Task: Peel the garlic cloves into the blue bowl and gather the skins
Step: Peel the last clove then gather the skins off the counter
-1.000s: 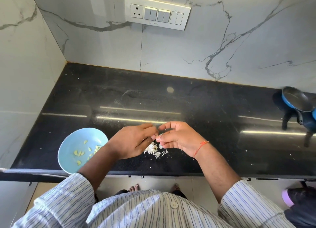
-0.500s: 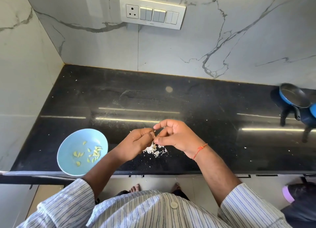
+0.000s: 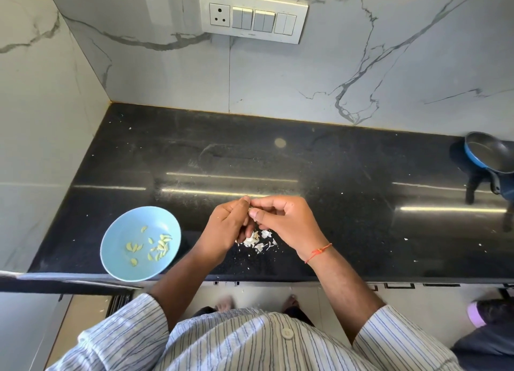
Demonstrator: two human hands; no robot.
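Observation:
A light blue bowl point(image 3: 116, 248) sits near the counter's front edge on the left, with several pale peeled garlic cloves point(image 3: 161, 245) in it. My left hand point(image 3: 226, 226) and my right hand point(image 3: 289, 223) meet above the counter, and both pinch a small garlic clove point(image 3: 252, 212) between fingertips and thumbs. Only a pale sliver of the clove shows. Directly under my hands lies a small pile of white garlic skins point(image 3: 257, 240) on the black counter.
The black stone counter point(image 3: 278, 165) runs to marble walls at the back and left, speckled with tiny skin crumbs. A blue pan point(image 3: 489, 154) stands at the far right. A switch panel point(image 3: 251, 16) is on the back wall. The front edge is close below the bowl.
My hands have lifted a little and drawn closer together around the clove, and more of the skin pile shows under them. The bowl has not moved.

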